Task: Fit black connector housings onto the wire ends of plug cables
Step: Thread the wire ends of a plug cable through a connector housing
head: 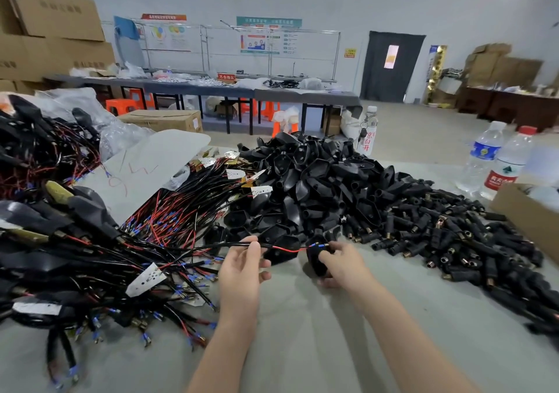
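Observation:
My left hand (242, 264) pinches a black plug cable (230, 245) whose red and black wires (287, 250) run rightward. Their blue-sleeved metal tips (320, 245) reach the top of a black connector housing (316, 259), which my right hand (343, 267) grips from the right. Another black housing (279, 256) lies on the table under the wires, between the two hands. Both hands hover low over the grey table (302, 332), just in front of the housing heap.
A tangle of plug cables (106, 265) covers the left side. A heap of black housings (302, 187) sits in the centre, small black barrel connectors (453, 235) spread to the right. Two water bottles (496, 162) and a cardboard box (532, 217) stand at far right.

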